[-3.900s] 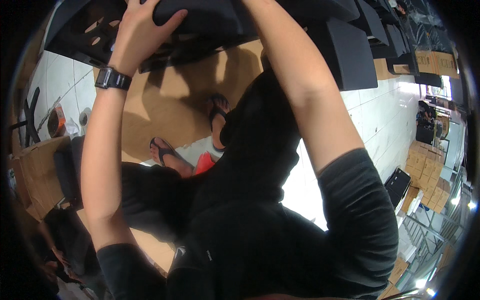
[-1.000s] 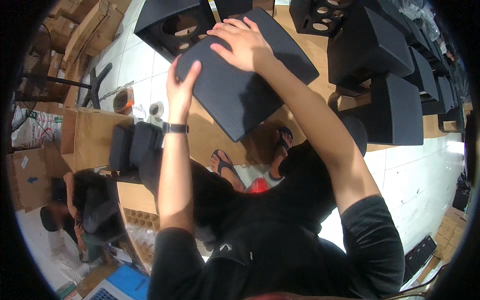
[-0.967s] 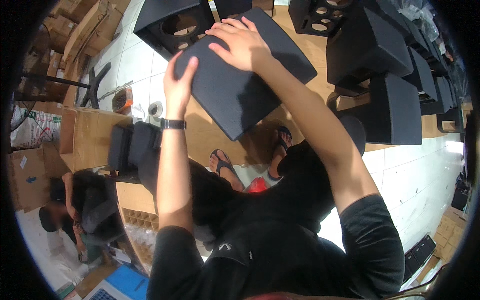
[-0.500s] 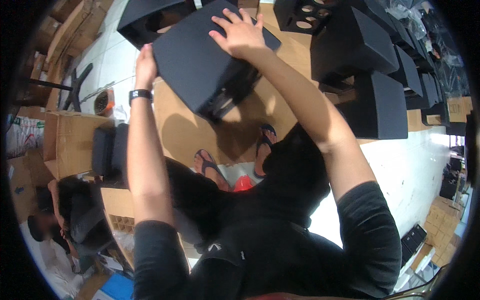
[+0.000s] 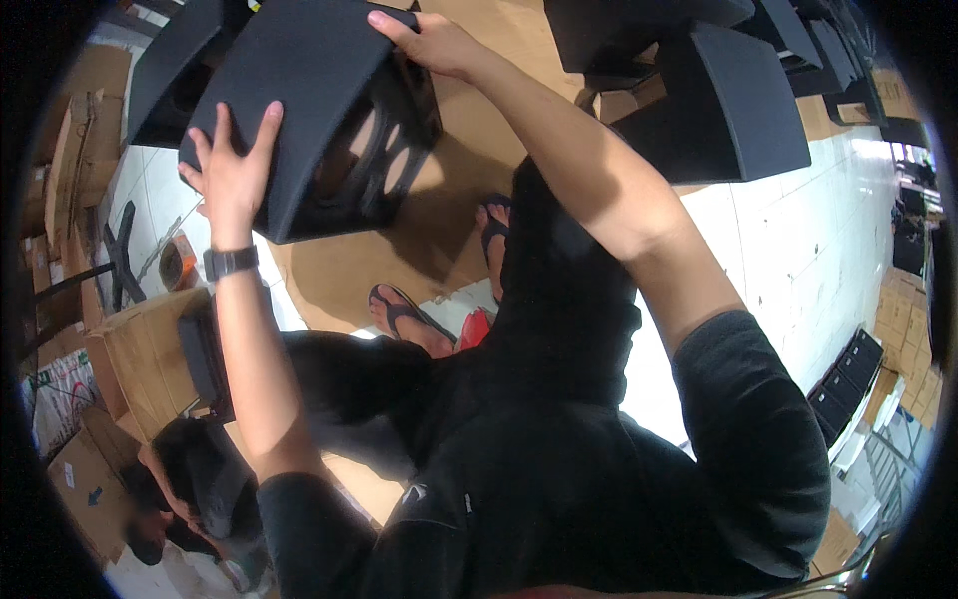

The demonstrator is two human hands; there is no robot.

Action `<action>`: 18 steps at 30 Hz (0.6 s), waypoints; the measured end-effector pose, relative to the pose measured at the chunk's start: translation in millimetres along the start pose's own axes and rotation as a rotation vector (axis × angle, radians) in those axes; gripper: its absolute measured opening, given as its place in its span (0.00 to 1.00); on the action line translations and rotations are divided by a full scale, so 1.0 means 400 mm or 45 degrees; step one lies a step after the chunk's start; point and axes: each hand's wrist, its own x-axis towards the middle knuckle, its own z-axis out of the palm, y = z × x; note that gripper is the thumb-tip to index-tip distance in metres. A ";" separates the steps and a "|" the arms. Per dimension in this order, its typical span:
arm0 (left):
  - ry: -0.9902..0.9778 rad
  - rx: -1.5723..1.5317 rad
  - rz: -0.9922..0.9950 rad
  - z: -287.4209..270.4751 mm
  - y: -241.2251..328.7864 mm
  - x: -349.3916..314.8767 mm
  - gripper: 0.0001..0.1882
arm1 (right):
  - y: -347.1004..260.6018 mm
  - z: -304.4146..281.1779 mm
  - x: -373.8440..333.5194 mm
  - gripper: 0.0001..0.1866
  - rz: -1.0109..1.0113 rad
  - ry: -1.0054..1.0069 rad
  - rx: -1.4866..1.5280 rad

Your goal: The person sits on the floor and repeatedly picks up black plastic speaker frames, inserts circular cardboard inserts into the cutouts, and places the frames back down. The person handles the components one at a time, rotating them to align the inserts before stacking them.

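A black speaker cabinet (image 5: 299,75) with round cutouts in its side stands tilted in front of me, its cutout side facing my right. My left hand (image 5: 238,180) lies on its near left face with fingers spread. At the upper right edge, my right hand (image 5: 434,45) grips the cabinet, thumb on the top face and the other fingers partly hidden round the edge. Whether its underside rests on the cardboard sheet (image 5: 329,285) cannot be seen. A dark band is on my left wrist.
Another black cabinet (image 5: 185,65) stands close behind on the left. Several more, such as one cabinet (image 5: 753,100), stand to the right. An open cardboard box (image 5: 150,354) is at my left. Another person (image 5: 195,469) sits at the lower left. My sandalled feet (image 5: 404,314) are just below the cabinet.
The cabinet has turned and moved left, showing more of its cutout side. My left hand went from its side edge onto its face; my right hand went from flat on top to the right edge.
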 end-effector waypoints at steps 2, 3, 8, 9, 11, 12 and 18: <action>0.105 0.017 0.018 0.004 0.019 0.010 0.63 | -0.007 -0.005 -0.002 0.54 -0.194 -0.018 -0.070; 0.120 0.036 0.023 0.002 0.014 0.017 0.63 | -0.017 -0.003 -0.009 0.55 -0.275 -0.022 -0.106; -0.010 -0.051 0.190 -0.034 -0.075 0.066 0.58 | -0.053 -0.061 -0.089 0.52 -0.456 -0.416 0.049; -0.038 -0.075 0.218 -0.042 -0.089 0.076 0.57 | -0.055 -0.058 -0.109 0.51 -0.498 -0.419 0.018; -0.115 -0.192 0.285 -0.062 -0.114 0.073 0.51 | -0.054 -0.048 -0.136 0.50 -0.599 -0.418 -0.054; -0.099 -0.215 0.289 -0.070 -0.123 0.066 0.49 | -0.052 -0.012 -0.153 0.62 -0.587 -0.278 -0.521; -0.024 -0.142 0.461 -0.068 -0.133 -0.007 0.45 | 0.002 0.050 -0.227 0.70 -0.621 -0.004 -0.681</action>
